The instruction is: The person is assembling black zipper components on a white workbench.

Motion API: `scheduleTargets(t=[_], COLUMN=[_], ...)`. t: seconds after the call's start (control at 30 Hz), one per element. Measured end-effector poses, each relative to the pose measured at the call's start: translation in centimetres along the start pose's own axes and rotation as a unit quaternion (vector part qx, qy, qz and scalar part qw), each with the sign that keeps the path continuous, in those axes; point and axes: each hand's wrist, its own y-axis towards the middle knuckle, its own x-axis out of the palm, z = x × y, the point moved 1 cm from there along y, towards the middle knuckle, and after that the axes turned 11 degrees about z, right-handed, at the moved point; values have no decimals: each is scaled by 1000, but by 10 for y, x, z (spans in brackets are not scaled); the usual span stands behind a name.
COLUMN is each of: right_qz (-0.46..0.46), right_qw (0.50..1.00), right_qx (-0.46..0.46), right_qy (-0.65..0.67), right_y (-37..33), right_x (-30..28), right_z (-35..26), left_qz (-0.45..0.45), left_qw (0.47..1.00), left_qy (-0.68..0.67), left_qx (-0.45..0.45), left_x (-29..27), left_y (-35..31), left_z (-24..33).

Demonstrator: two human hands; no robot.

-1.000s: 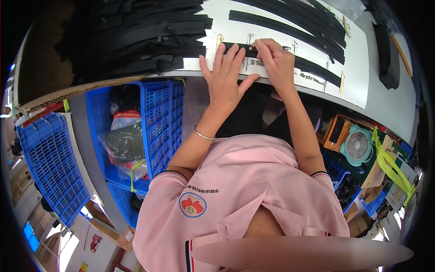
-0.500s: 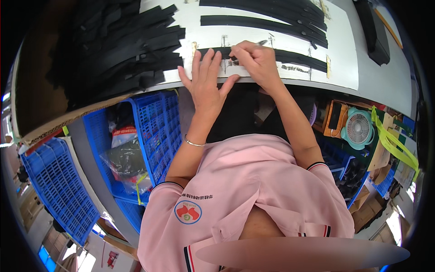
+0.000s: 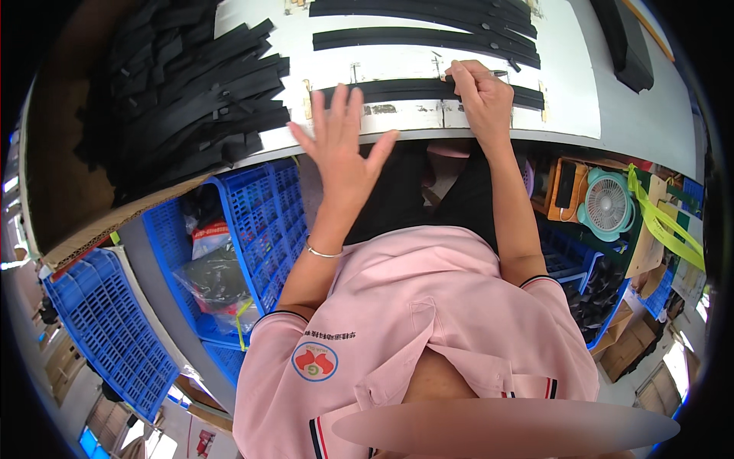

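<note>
A black zipper strip (image 3: 405,90) lies straight across a white marked sheet (image 3: 569,92) on the table, between two taped spots. My left hand (image 3: 338,134) is spread with its fingertips at the strip's left end. In my right hand (image 3: 486,96) is a pen (image 3: 500,73), gripped with its dark tip at the strip's upper edge, right of the middle. Whether the tip touches the fabric is hard to tell. Behind it lie another zipper strip (image 3: 420,38) and several more in a stack (image 3: 428,11).
A large heap of black zipper strips (image 3: 183,99) fills the left, beside a cardboard edge (image 3: 122,222). A long black object (image 3: 623,46) lies at the far right. Below the table are blue crates (image 3: 264,237), a bagged bundle (image 3: 218,275) and a turquoise fan (image 3: 606,204).
My right hand has moved right along the strip with the pen, from near the left hand to past the middle. My left hand stays at the left end, fingers a little more spread.
</note>
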Motion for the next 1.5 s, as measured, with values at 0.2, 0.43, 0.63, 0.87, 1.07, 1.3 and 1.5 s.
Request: scheduleTargets(t=[0.2, 0.43, 0.63, 0.87, 1.07, 1.3, 1.5], right_qz=[-8, -26, -27, -45, -36, -40, 64], right_qw=[1000, 999, 999, 998, 994, 992, 994], right_qx=[7, -21, -27, -48, -99, 21, 74], right_qy=[13, -6, 12, 21, -6, 118, 47], right_y=[-1, 0, -2, -2, -2, 3, 25], right_x=[2, 0, -4, -4, -5, -38, -90], right_z=[2, 2, 3, 10, 15, 5, 44], left_qz=[-50, -48, -55, -40, -36, -50, -62], left_qw=[989, 991, 993, 993, 993, 993, 992], left_qy=[-117, -98, -83, -66, -61, -56, -51], left_qx=[75, 83, 68, 86, 90, 95, 93], left_x=[27, 37, 39, 42, 45, 42, 40], left_y=[9, 8, 8, 6, 6, 7, 7], left_z=[49, 52, 53, 53, 54, 53, 55])
